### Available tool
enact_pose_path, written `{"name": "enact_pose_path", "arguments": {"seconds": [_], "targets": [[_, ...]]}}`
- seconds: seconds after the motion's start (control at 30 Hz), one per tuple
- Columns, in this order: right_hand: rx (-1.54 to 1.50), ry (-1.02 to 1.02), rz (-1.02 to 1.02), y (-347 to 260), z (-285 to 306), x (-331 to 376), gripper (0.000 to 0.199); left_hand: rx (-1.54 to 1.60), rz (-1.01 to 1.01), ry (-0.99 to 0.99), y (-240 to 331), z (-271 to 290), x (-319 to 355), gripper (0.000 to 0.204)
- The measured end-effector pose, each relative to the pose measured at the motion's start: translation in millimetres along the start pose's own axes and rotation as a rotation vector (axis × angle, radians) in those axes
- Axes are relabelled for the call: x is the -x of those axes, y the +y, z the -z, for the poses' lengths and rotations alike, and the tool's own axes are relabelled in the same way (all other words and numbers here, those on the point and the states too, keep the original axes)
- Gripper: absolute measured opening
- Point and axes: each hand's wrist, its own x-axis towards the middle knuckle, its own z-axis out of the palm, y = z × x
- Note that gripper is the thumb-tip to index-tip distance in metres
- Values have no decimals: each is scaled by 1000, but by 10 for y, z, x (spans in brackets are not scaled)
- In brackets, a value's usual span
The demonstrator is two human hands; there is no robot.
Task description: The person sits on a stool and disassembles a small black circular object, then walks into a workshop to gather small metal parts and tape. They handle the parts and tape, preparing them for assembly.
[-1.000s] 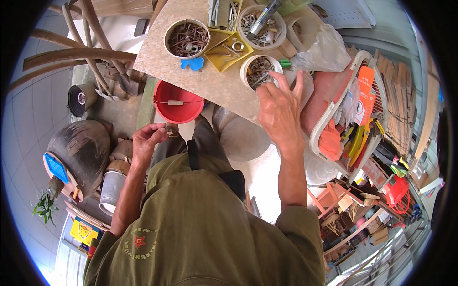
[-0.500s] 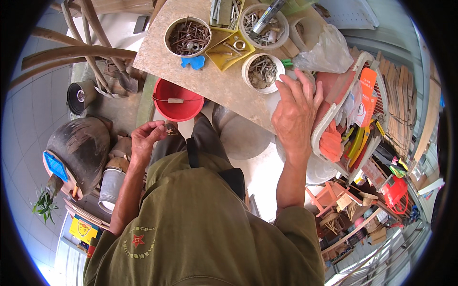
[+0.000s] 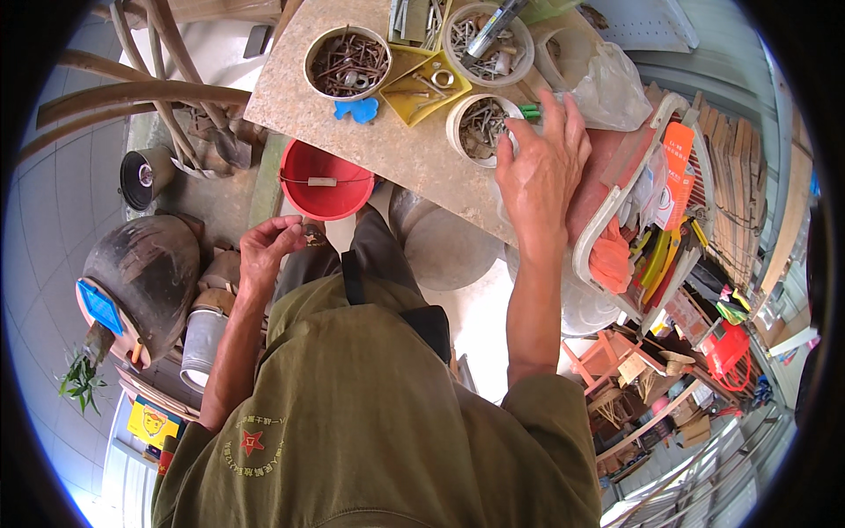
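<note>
My left hand (image 3: 267, 251) is over my lap, thumb and forefinger pinched together. Whatever is between these fingertips is too small to make out. At the table's right edge, my right hand (image 3: 546, 172) has its fingers spread and slightly bent, with nothing visible in it. It is beside a small white tub (image 3: 454, 132) of screws and metal bits, its thumb near the rim. Left of that tub is a yellow tray (image 3: 409, 107) with a few bolts and a ring-shaped nut. A white bucket (image 3: 310, 69) of rusty nails stands further left.
A red bucket (image 3: 326, 189) with a wire handle is below the table (image 3: 282, 101). A clear tub (image 3: 526, 62) of hardware holds a marker-like tube (image 3: 493, 33). A plastic bag (image 3: 612, 92) and a basket (image 3: 585, 255) of tools are right. Wooden handles (image 3: 145, 92) stand left.
My right hand has shifted a little away from me, fingers more bent, its thumb closer to the white tub. My left hand has risen slightly, still pinched.
</note>
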Motion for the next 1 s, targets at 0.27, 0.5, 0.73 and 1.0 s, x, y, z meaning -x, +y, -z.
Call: {"name": "enact_pose_path", "arguments": {"seconds": [0.27,0.5,0.73,1.0], "targets": [[119,-149,-32,-5,-104,-169,22,40,-25,2,-13,-18,-2,25],[-38,-96,4,95,-112,-157,16,59,-37,-4,-16,-12,-11,23],[-17,-106,-12,63,-132,-189,19,68,-46,-2,15,-21,-21,25],[-36,-115,21,95,-69,-113,18,81,-49,1,-38,60,-12,24]]}}
